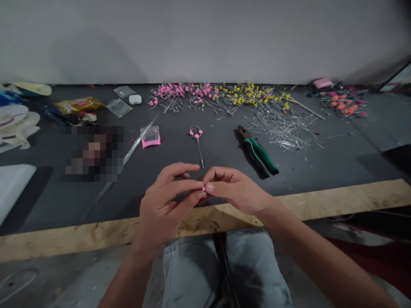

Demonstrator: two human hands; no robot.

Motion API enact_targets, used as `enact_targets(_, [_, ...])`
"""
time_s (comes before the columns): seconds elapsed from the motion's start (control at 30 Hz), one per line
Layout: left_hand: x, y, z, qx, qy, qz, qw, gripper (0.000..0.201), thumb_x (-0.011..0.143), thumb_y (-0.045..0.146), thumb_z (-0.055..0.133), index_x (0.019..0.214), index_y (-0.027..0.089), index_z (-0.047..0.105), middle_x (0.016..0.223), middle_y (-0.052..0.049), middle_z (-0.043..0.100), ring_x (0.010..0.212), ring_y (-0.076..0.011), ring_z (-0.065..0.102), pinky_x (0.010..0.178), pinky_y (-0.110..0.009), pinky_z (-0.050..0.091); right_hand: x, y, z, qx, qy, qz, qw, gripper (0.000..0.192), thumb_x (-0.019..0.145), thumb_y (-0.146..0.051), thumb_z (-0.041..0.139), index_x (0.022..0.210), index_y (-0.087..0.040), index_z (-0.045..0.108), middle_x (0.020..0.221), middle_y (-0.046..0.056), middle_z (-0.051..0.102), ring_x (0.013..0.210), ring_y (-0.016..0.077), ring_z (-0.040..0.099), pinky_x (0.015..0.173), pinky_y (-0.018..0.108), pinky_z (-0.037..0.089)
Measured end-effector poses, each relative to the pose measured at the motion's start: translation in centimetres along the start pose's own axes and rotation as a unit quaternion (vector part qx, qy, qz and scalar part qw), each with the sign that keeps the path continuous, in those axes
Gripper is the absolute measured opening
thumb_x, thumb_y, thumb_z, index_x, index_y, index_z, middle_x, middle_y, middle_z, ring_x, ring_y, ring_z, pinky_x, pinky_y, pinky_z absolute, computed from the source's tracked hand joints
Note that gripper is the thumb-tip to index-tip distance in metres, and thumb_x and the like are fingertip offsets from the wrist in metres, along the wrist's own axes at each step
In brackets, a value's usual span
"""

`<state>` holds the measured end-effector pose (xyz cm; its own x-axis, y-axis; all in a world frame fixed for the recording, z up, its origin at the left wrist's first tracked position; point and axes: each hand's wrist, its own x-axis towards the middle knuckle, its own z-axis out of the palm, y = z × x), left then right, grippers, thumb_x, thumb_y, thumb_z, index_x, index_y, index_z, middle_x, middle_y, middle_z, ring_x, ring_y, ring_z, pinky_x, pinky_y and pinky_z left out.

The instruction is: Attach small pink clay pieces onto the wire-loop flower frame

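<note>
Between the fingertips of both hands, just over the table's front edge, is a tiny pink piece (203, 188), too small to make out fully. My left hand (170, 194) pinches it with thumb and index finger, its other fingers loosely bent. From the other side my right hand (229, 188) closes thumb and index finger on the same piece. Right beyond my fingers lies a small racket-shaped wire piece (199, 145) with pink bits on its round head, its stem pointing toward me. To its right rest green-handled pliers (258, 152), jaws away from me.
A small bag of pink material (150, 137) lies left. Behind are pink-tipped wires (180, 92), yellow-tipped wires (250, 93) and a heap of bare wires (285, 128). A white case (135, 99), clear strips (131, 149) and orange-pink pieces (343, 102) lie around. A wooden edge (80, 234) borders the table.
</note>
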<state>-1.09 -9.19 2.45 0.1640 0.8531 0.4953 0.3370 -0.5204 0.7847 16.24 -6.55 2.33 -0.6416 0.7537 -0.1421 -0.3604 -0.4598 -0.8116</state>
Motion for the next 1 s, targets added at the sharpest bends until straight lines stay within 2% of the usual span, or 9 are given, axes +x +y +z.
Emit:
enact_targets(0.1, [0.2, -0.1, -0.3, 0.064, -0.004, 0.029, 0.997, 0.023, 0.075, 0.01, 0.067, 0.09, 0.028, 0.068, 0.112, -0.001, 0.062, 0.103, -0.0171, 0.058, 0.085, -0.032, 0.05, 0.1, 0.0, 0.1, -0.002, 0.009, 0.008, 1.0, 0.016, 0.075, -0.031, 0.07, 0.075, -0.017, 0.062, 0.07, -0.003, 0.063, 0.068, 0.0085, 0.059, 0.07, 0.025, 0.048])
enact_targets(0.27, [0.3, 0.0, -0.6, 0.141, -0.008, 0.033, 0.989, 0.02, 0.076, 0.02, 0.066, 0.093, 0.03, 0.066, 0.112, -0.001, 0.063, 0.104, -0.0207, 0.057, 0.087, -0.038, 0.049, 0.1, 0.0, 0.0, -0.016, 0.018, 0.017, 1.0, 0.014, 0.075, -0.03, 0.069, 0.077, -0.018, 0.062, 0.073, -0.002, 0.062, 0.07, 0.009, 0.058, 0.072, 0.027, 0.047])
enact_targets(0.5, [0.3, 0.3, -0.5, 0.219, -0.006, 0.08, 0.972, 0.025, 0.077, 0.015, 0.063, 0.096, 0.031, 0.066, 0.118, -0.002, 0.06, 0.112, -0.0231, 0.052, 0.091, -0.042, 0.046, 0.2, 0.0, 0.4, -0.016, 0.037, 0.015, 0.999, 0.014, 0.076, -0.03, 0.067, 0.077, -0.019, 0.059, 0.072, -0.004, 0.058, 0.068, 0.0085, 0.056, 0.073, 0.027, 0.046])
enact_targets(0.6, [0.3, 0.1, -0.7, 0.23, 0.004, 0.075, 0.97, 0.021, 0.076, 0.016, 0.064, 0.092, 0.029, 0.066, 0.117, -0.002, 0.061, 0.109, -0.0227, 0.053, 0.089, -0.041, 0.047, 0.8, 0.0, 0.0, -0.078, 0.028, -0.002, 0.997, 0.011, 0.079, -0.029, 0.062, 0.08, -0.019, 0.059, 0.074, -0.002, 0.059, 0.069, 0.0091, 0.056, 0.072, 0.027, 0.045])
enact_targets(0.67, [0.2, -0.2, -0.8, 0.232, 0.014, 0.064, 0.971, 0.019, 0.075, 0.017, 0.065, 0.09, 0.028, 0.066, 0.116, -0.002, 0.062, 0.106, -0.0223, 0.055, 0.087, -0.04, 0.048, 1.7, 0.2, -0.9, -0.159, 0.035, -0.012, 0.987, 0.012, 0.08, -0.03, 0.058, 0.083, -0.018, 0.059, 0.076, -0.001, 0.06, 0.072, 0.0108, 0.056, 0.071, 0.027, 0.044])
enact_targets(0.73, [0.1, -0.6, -0.9, 0.227, 0.027, 0.045, 0.973, 0.016, 0.075, 0.017, 0.066, 0.088, 0.027, 0.066, 0.115, -0.002, 0.063, 0.102, -0.0213, 0.057, 0.086, -0.039, 0.048, 2.9, 0.7, -2.3, -0.278, 0.102, -0.036, 0.955, 0.015, 0.081, -0.033, 0.056, 0.084, -0.018, 0.058, 0.076, 0.0, 0.059, 0.072, 0.012, 0.054, 0.069, 0.028, 0.043])
enact_targets(0.83, [0.0, -1.3, -0.9, 0.196, 0.041, 0.005, 0.98, 0.011, 0.074, 0.019, 0.066, 0.084, 0.025, 0.067, 0.113, -0.001, 0.064, 0.099, -0.0202, 0.059, 0.084, -0.037, 0.05, 5.1, 1.7, -4.4, -0.455, 0.231, -0.074, 0.856, 0.023, 0.078, -0.039, 0.059, 0.087, -0.019, 0.056, 0.081, 0.002, 0.059, 0.071, 0.0145, 0.052, 0.068, 0.03, 0.041])
enact_targets(0.93, [-0.1, -2.1, -0.8, 0.144, 0.053, -0.046, 0.987, 0.009, 0.075, 0.021, 0.065, 0.083, 0.025, 0.067, 0.112, -0.002, 0.064, 0.096, -0.0192, 0.061, 0.083, -0.036, 0.05, 7.0, 2.4, -5.8, -0.59, 0.261, -0.085, 0.759, 0.029, 0.073, -0.039, 0.066, 0.091, -0.018, 0.057, 0.091, 0.005, 0.063, 0.083, 0.0201, 0.053, 0.076, 0.034, 0.039])
enact_targets(1.0, [-0.2, -2.6, -0.6, 0.121, 0.06, -0.08, 0.988, 0.008, 0.075, 0.022, 0.065, 0.082, 0.024, 0.067, 0.111, -0.002, 0.065, 0.094, -0.0185, 0.062, 0.083, -0.035, 0.05, 7.8, 2.6, -6.1, -0.632, 0.262, -0.088, 0.724, 0.029, 0.074, -0.036, 0.065, 0.096, -0.019, 0.057, 0.094, 0.006, 0.064, 0.087, 0.0225, 0.054, 0.08, 0.036, 0.039])
